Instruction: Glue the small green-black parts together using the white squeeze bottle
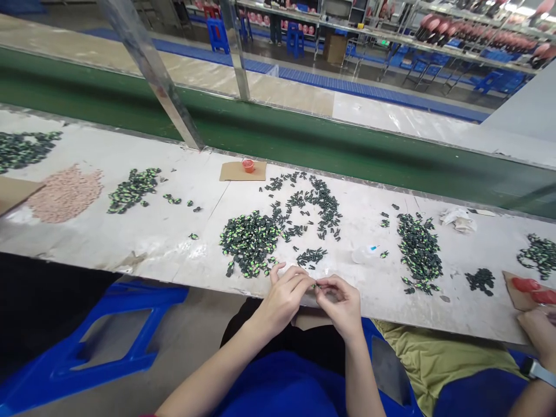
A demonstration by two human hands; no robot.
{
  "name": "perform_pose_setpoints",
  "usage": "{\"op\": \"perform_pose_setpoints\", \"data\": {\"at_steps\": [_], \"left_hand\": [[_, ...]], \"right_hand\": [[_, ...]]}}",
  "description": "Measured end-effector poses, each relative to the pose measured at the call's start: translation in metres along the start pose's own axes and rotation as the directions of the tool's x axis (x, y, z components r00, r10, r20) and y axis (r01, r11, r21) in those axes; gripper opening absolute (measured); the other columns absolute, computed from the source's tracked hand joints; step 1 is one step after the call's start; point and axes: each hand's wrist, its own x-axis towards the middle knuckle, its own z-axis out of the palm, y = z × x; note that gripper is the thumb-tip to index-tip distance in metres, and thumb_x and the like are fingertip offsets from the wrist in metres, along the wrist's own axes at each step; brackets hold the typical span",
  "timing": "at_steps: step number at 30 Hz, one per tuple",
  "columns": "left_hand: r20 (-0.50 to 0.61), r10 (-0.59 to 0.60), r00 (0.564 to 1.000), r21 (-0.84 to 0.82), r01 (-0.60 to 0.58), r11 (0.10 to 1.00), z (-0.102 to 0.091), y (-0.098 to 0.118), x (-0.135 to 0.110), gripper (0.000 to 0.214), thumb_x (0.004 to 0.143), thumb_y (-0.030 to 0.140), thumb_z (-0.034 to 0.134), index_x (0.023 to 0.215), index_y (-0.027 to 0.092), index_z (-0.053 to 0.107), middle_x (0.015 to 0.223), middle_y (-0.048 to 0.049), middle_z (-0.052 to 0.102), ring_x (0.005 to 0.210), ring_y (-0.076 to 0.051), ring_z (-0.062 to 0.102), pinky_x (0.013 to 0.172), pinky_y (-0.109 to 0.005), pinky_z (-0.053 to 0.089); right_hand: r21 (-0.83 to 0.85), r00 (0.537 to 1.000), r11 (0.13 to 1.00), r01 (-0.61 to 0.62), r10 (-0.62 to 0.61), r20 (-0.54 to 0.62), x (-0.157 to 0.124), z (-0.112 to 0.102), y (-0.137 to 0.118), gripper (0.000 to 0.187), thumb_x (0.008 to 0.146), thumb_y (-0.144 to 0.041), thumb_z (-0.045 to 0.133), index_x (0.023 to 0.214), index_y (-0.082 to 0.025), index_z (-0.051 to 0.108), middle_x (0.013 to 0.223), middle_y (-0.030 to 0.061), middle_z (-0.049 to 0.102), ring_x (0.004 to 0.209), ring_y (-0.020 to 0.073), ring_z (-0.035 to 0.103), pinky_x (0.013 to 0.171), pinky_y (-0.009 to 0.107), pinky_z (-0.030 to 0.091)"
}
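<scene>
Close to the table's front edge, my left hand (283,300) and my right hand (342,305) meet fingertip to fingertip. Between them they pinch a small black-and-green part (317,285), mostly covered by the fingers. Left of the hands lies a heap of black parts with bright green marks (251,243). Just beyond the fingertips is a small group of narrow black pieces (311,256). More loose black pieces (325,205) spread in an arc farther back.
A small red cup (248,165) stands on cardboard (228,171) at the back. To the right are a clear bottle with a blue tip (364,253), another black-and-green heap (419,246) and crumpled tissue (458,219). A co-worker's hand (541,330) is at far right. A metal post (152,75) rises left.
</scene>
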Motion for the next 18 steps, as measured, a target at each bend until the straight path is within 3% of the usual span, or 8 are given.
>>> {"op": "perform_pose_setpoints", "data": {"at_steps": [3, 5, 6, 8, 10, 11, 14, 18], "left_hand": [[0.111, 0.011, 0.994, -0.024, -0.008, 1.0, 0.003, -0.003, 0.0, 0.029, 0.089, 0.005, 0.046, 0.107, 0.023, 0.059, 0.095, -0.0015, 0.073, 0.103, -0.02, 0.059, 0.105, -0.045, 0.017], [0.09, -0.024, 0.996, 0.039, 0.021, 0.999, -0.002, -0.012, 0.0, 0.03, 0.089, 0.006, 0.047, 0.111, 0.023, 0.058, 0.105, -0.0042, 0.071, 0.107, -0.022, 0.057, 0.105, -0.048, 0.016], [0.039, -0.058, 0.998, 0.089, 0.055, 0.995, -0.006, -0.019, 0.0, 0.029, 0.089, 0.007, 0.047, 0.11, 0.023, 0.059, 0.107, -0.0052, 0.071, 0.107, -0.023, 0.057, 0.105, -0.05, 0.017], [-0.049, -0.145, 0.988, 0.193, 0.152, 0.969, -0.017, -0.034, -0.001, 0.026, 0.089, 0.009, 0.048, 0.105, 0.024, 0.061, 0.105, -0.0056, 0.071, 0.107, -0.025, 0.057, 0.104, -0.052, 0.018], [-0.066, -0.18, 0.981, 0.262, 0.191, 0.946, -0.031, -0.047, -0.001, 0.026, 0.088, 0.006, 0.046, 0.094, 0.025, 0.063, 0.101, -0.0041, 0.072, 0.106, -0.026, 0.057, 0.103, -0.054, 0.018], [-0.037, -0.183, 0.982, 0.281, 0.186, 0.941, -0.037, -0.051, -0.001, 0.028, 0.087, 0.004, 0.045, 0.092, 0.025, 0.064, 0.101, -0.0034, 0.071, 0.107, -0.026, 0.056, 0.103, -0.055, 0.018], [0.118, -0.142, 0.983, 0.287, 0.103, 0.952, -0.049, -0.058, 0.003, 0.041, 0.081, -0.005, 0.042, 0.093, 0.026, 0.065, 0.102, -0.0015, 0.071, 0.115, -0.026, 0.051, 0.103, -0.054, 0.019], [0.237, -0.111, 0.965, 0.248, 0.051, 0.967, -0.047, -0.059, 0.012, 0.032, 0.084, 0.0, 0.047, 0.087, 0.026, 0.066, 0.089, -0.0013, 0.071, 0.108, -0.025, 0.052, 0.098, -0.05, 0.027]], "right_hand": [[-0.122, 0.999, 0.993, -0.011, 0.015, 0.03, -0.003, -0.028, 0.005, 0.007, 0.071, -0.025, 0.068, 0.072, -0.019, 0.071, 0.067, 0.0021, 0.068, 0.056, 0.0145, 0.063, 0.055, 0.027, 0.055], [-0.237, 0.995, 0.971, -0.03, 0.006, -0.103, -0.002, -0.052, 0.008, 0.012, 0.072, -0.031, 0.069, 0.074, -0.019, 0.071, 0.072, 0.0045, 0.069, 0.061, 0.0168, 0.064, 0.06, 0.03, 0.056], [-0.298, 0.967, 0.953, -0.052, -0.027, -0.253, -0.001, -0.063, 0.009, 0.016, 0.073, -0.033, 0.068, 0.077, -0.018, 0.071, 0.074, 0.0052, 0.07, 0.063, 0.0175, 0.064, 0.064, 0.033, 0.056], [-0.402, 0.843, 0.913, -0.064, -0.166, -0.512, 0.003, -0.081, 0.01, 0.024, 0.076, -0.037, 0.066, 0.089, -0.017, 0.07, 0.087, 0.0088, 0.07, 0.075, 0.0204, 0.065, 0.074, 0.039, 0.054], [-0.553, 0.752, 0.832, -0.05, -0.333, -0.569, 0.009, -0.09, 0.01, 0.031, 0.077, -0.04, 0.066, 0.096, -0.017, 0.069, 0.108, 0.0136, 0.065, 0.098, 0.0262, 0.062, 0.086, 0.045, 0.05], [-0.622, 0.738, 0.782, -0.037, -0.398, -0.545, 0.012, -0.091, 0.01, 0.034, 0.076, -0.042, 0.067, 0.099, -0.016, 0.069, 0.114, 0.0148, 0.062, 0.106, 0.0285, 0.058, 0.09, 0.048, 0.047], [-0.73, 0.795, 0.683, 0.007, -0.447, -0.41, 0.024, -0.08, 0.015, 0.049, 0.073, -0.051, 0.068, 0.108, -0.016, 0.065, 0.114, 0.016, 0.062, 0.111, 0.0314, 0.052, 0.094, 0.051, 0.042], [-0.703, 0.889, 0.711, -0.012, -0.314, -0.333, 0.04, -0.059, 0.028, 0.06, 0.071, -0.06, 0.064, 0.112, -0.015, 0.06, 0.11, 0.0162, 0.062, 0.113, 0.033, 0.044, 0.094, 0.052, 0.039]]}}
